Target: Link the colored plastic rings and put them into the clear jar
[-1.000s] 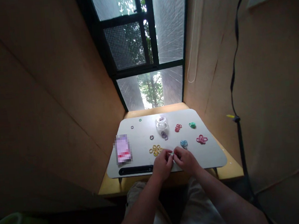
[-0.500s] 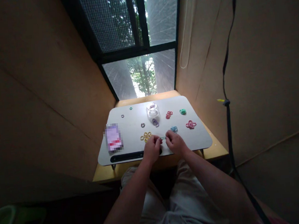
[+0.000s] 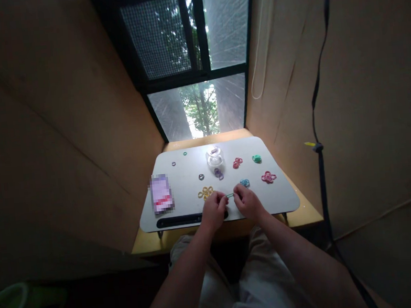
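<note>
Green band [image 3: 230, 195] stretched between hands, above near part of worktop [image 3: 187, 189]; long axis roughly left-right. Left hand [image 3: 215, 210] pinches one end, right hand [image 3: 247, 203] other; neither clearly nearer. Yellow bands [image 3: 206, 192] just beside left hand, blue bands [image 3: 244, 183] just beyond right. Finer looping too small to tell.

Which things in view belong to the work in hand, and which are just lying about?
In the work:
- green loop, stretched between left hand and right hand
- probably yellow loops, blue loops, red loops and pink loops

Apparently just lying about:
- blurred-out purple item
- black bar
- green tub
</note>
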### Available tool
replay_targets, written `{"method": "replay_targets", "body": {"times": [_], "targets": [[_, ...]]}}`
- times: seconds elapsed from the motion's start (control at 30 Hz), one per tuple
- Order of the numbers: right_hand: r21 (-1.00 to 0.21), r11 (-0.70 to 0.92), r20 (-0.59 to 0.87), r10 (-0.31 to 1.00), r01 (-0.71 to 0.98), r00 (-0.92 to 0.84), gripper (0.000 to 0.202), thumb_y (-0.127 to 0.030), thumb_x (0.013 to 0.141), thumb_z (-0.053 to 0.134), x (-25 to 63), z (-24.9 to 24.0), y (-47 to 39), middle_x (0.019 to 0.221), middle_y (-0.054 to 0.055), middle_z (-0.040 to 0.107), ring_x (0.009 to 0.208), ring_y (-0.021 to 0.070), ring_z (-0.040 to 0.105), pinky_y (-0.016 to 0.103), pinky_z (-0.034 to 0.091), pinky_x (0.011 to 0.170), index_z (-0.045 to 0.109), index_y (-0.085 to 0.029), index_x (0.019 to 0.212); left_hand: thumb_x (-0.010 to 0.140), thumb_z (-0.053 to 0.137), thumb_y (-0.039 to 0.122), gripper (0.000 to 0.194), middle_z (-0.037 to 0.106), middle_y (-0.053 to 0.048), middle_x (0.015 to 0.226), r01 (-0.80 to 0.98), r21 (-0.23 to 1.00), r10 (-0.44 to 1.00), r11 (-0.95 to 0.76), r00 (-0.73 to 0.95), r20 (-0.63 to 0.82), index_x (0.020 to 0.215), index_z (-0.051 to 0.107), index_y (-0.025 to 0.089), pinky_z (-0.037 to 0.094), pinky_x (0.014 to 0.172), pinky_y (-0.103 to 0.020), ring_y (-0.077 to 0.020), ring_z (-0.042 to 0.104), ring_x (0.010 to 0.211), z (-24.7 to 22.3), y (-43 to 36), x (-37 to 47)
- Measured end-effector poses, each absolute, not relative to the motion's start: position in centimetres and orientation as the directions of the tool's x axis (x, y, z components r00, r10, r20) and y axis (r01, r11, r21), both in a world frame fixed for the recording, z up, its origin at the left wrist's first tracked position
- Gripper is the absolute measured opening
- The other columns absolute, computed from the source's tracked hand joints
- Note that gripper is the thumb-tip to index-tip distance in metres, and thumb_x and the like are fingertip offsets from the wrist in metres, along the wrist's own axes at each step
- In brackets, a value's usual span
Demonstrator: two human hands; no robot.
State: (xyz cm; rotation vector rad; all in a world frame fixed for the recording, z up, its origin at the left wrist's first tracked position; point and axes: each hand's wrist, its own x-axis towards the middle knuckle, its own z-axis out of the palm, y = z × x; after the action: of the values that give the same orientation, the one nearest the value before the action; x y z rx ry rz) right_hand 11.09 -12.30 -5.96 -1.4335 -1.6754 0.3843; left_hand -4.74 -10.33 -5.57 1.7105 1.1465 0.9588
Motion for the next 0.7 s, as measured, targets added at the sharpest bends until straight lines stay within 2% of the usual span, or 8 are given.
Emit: {"method": "replay_targets", "body": {"times": [0.2,0.37,0.53,0.7], "targets": [[-0.727,0.302,0.434,0.898,0.617,0.071,0.011,-0.023,0.085,0.042,11.2,-6.1,-12.1,0.063,-0.003,0.045,0.059,0.0142,0.046,0.026,0.034,0.059,0.041,-0.023,0.074,0.086,0.051,0.032,0.016,0.064,-0.001,0.074,0.371,0.886,0.930,-0.276,0.335,0.150,0.080,0.057,0.018,0.042,0.065,-0.025,-0.0126,0.057,0.067,-5.3,-10.3,-5.0],[-0.666,0.340,0.388,0.918,0.664,-0.080,0.010,-0.024,0.084,0.044,11.2,-6.1,-12.4,0.062,-0.003,0.048,0.058,0.0145,0.047,0.026,0.033,0.057,0.045,-0.022,0.074,0.087,0.049,0.032,0.018,0.063,-0.001,0.072,0.429,0.863,0.941,-0.268,0.310,0.138,0.079,0.057,0.018,0.040,0.065,-0.026,-0.0135,0.056,0.068,-5.1,-10.4,-4.9],[-0.723,0.312,0.418,0.908,0.616,0.030,0.010,-0.024,0.085,0.042,11.4,-6.3,-12.0,0.064,-0.002,0.050,0.060,0.0153,0.049,0.027,0.036,0.059,0.043,-0.022,0.076,0.085,0.051,0.032,0.017,0.064,-0.001,0.073,0.473,0.832,0.927,-0.289,0.355,0.120,0.079,0.059,0.018,0.039,0.063,-0.026,-0.0140,0.055,0.068,-4.8,-10.6,-4.9],[-0.748,0.313,0.424,0.904,0.585,0.058,0.013,-0.025,0.087,0.041,11.4,-6.4,-11.9,0.065,-0.002,0.048,0.061,0.0152,0.049,0.027,0.037,0.060,0.042,-0.022,0.075,0.085,0.050,0.034,0.019,0.063,-0.001,0.070,0.444,0.860,0.917,-0.252,0.393,0.066,0.077,0.057,0.018,0.039,0.061,-0.025,-0.0130,0.054,0.064,-4.4,-10.4,-5.0]]}}
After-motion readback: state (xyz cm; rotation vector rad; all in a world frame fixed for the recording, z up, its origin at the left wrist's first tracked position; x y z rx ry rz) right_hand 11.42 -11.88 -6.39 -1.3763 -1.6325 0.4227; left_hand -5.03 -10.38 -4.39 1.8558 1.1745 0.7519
